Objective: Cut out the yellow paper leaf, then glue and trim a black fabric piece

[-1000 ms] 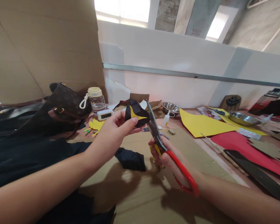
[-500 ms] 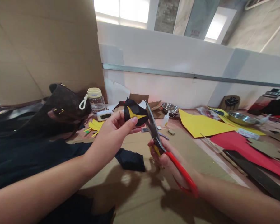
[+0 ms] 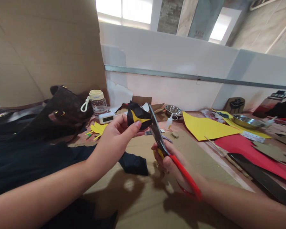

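Observation:
My left hand (image 3: 120, 133) pinches a small piece of black cloth (image 3: 138, 112) between thumb and fingers. On top of the cloth lies a pointed yellow piece (image 3: 139, 120), with my thumb on its lower edge. My right hand (image 3: 173, 159) is wrapped round red-handled scissors (image 3: 186, 175), whose metal blades point up and away beside the right edge of the black cloth. A bit of yellow shows by the fingers of my right hand. Under my hands, another black cloth scrap (image 3: 134, 163) lies on the brown board (image 3: 157, 197).
Black cloth (image 3: 38, 162) and a dark bag (image 3: 59, 111) are at the left. Behind stand a clear jar (image 3: 98, 103), a white timer (image 3: 106, 118), a glue bottle (image 3: 169, 121) and a metal bowl (image 3: 173, 110). Yellow (image 3: 207, 127) and red sheets (image 3: 243, 148) lie right, near a dark blade-like strip (image 3: 259, 175).
The black cloth and my left hand have shifted very slightly to the right. The scissors have tilted a little, their blades looking closer together.

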A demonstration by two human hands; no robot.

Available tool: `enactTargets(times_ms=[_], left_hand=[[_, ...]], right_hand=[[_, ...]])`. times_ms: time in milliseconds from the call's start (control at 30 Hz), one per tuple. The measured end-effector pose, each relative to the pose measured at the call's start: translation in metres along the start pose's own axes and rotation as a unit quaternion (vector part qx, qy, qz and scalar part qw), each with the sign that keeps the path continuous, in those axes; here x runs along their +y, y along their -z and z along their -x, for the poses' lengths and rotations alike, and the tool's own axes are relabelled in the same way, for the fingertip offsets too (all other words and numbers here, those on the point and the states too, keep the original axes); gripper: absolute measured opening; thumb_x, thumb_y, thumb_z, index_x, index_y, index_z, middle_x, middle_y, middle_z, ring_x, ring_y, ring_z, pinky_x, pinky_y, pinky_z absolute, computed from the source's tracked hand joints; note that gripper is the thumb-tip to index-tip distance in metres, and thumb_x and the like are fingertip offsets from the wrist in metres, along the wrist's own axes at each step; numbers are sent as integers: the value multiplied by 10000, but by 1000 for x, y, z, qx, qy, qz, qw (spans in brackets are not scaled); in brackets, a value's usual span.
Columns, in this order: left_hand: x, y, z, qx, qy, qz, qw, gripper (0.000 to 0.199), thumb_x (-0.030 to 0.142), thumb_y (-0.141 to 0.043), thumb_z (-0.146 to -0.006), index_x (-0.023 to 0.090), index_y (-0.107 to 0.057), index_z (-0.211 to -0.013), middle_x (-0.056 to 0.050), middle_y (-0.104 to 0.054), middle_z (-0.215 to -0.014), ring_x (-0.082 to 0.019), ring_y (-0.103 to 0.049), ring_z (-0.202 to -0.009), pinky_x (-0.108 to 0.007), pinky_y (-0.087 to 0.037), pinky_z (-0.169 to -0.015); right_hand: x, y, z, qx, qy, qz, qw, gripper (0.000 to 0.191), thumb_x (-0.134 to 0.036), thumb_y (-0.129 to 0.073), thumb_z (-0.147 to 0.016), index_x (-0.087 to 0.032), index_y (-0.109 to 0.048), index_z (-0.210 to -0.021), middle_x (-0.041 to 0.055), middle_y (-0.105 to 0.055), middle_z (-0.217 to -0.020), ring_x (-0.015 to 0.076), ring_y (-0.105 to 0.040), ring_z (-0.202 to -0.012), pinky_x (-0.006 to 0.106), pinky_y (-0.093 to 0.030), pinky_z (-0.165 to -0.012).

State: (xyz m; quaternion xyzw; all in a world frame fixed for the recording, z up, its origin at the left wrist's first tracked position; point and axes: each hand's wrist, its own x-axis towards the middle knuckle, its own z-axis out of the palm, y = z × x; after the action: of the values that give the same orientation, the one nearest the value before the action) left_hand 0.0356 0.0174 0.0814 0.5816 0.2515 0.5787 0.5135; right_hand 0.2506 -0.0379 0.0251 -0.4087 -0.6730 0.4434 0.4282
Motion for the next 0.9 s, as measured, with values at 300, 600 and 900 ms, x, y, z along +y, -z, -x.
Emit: enactTargets(times_ms=[300, 600, 900], left_hand=[[-1, 1, 1, 4, 4, -5, 1000, 242, 407, -832, -903, 209, -765, -1025, 5, -797, -1022, -173, -772, -981, -282, -654, -920], [1, -2, 0, 3, -2, -20, 1000, 293, 467, -872, -860, 228, -779, -1002, 6, -806, -982, -157, -757, -958, -214, -649, -834], [2, -1, 1, 13, 14, -25, 1000, 309, 479, -875, -858, 236, -779, -1023, -1, -818, -1027, -147, -755, -915, -211, -657, -823]], right_hand=[[12, 1, 0, -15, -4, -83, 996, 524, -721, -631, -960, -313, -605, -1288, 20, -499, -1032, 143, -411, -729, 282, -377, -634], [16, 1, -3, -32, 9, -72, 997, 550, -731, -617, -966, -266, -571, -1257, -24, -451, -849, 119, -330, -632, 268, -283, -546], [3, -2, -7, -17, 13, -51, 998, 689, -823, -618, -901, -207, -550, -1202, -46, -413, -811, 101, -328, -634, 262, -274, -558]])
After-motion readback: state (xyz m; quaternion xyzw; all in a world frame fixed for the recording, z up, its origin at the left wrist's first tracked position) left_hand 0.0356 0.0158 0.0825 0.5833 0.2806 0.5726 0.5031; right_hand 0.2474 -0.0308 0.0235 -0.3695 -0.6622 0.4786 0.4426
